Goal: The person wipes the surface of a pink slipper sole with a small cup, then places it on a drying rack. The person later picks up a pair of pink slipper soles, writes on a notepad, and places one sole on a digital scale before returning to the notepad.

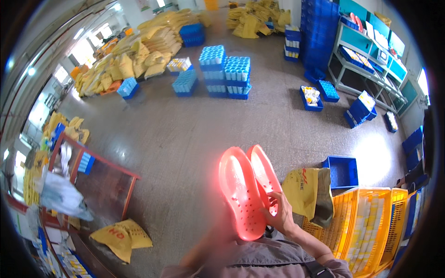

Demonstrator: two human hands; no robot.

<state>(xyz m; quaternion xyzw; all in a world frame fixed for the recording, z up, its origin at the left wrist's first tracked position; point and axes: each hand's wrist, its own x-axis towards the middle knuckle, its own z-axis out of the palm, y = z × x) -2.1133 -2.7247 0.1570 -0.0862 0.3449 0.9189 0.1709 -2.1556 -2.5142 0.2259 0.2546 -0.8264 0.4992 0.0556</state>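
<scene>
A pair of coral-pink clogs, a left one (238, 194) and a right one (266, 173), is held up in front of my body. Small holes dot their near ends, and their smooth hollow insides face up. My right hand (280, 213) is closed on the near part of the right clog, its fingers bent at the holes. From the lower edge my left forearm (204, 245) reaches toward the left clog's near end. The left hand itself is blurred and mostly hidden by that clog, so its fingers cannot be made out.
Yellow crates (361, 222) and a yellow sack (301, 190) stand close on my right, by a blue bin (342, 171). A red-framed cart (106, 180) and another yellow sack (123, 238) are at left. Farther off are stacked blue trays (215, 88) and piled sacks (153, 39).
</scene>
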